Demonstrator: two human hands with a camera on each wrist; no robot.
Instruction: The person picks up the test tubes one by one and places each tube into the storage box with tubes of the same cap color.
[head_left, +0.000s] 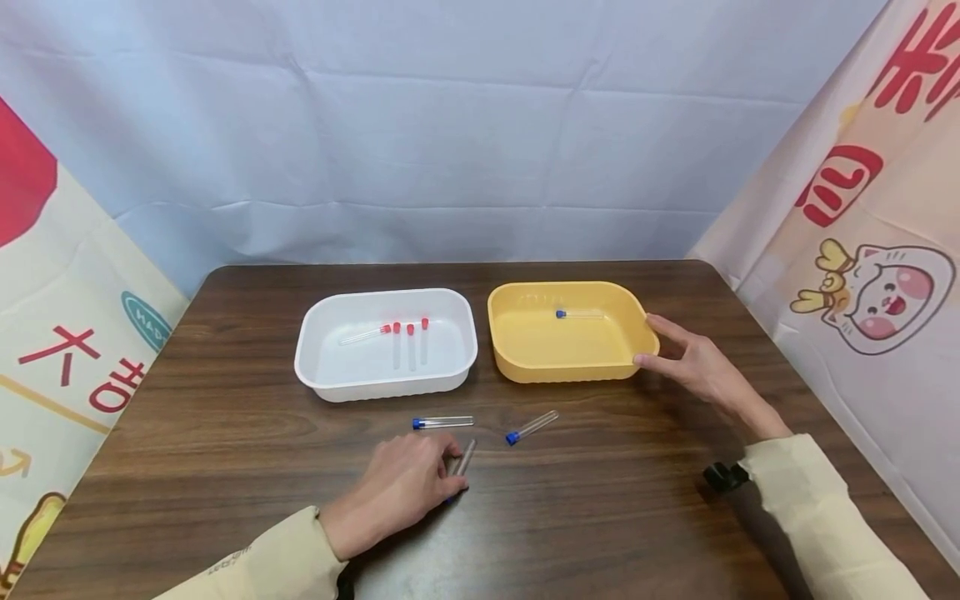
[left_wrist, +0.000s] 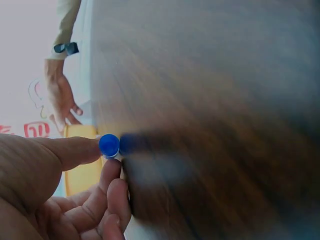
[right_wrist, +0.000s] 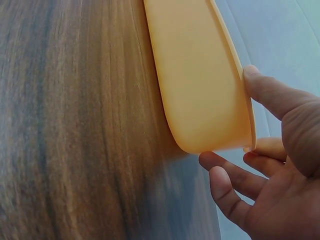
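My left hand pinches a blue-capped test tube between thumb and fingers, low over the table. The left wrist view shows its blue cap end-on. Two more blue-capped tubes lie on the table: one tube just beyond the left hand, another tube to its right. My right hand touches the right end of a yellow tray with loosely spread thumb and fingers, the thumb against the rim. Inside that tray lies one blue-capped tube.
A white tray stands left of the yellow one and holds several red-capped tubes. Both trays sit on a dark wooden table. Behind hangs a pale cloth, with printed cloths at the sides.
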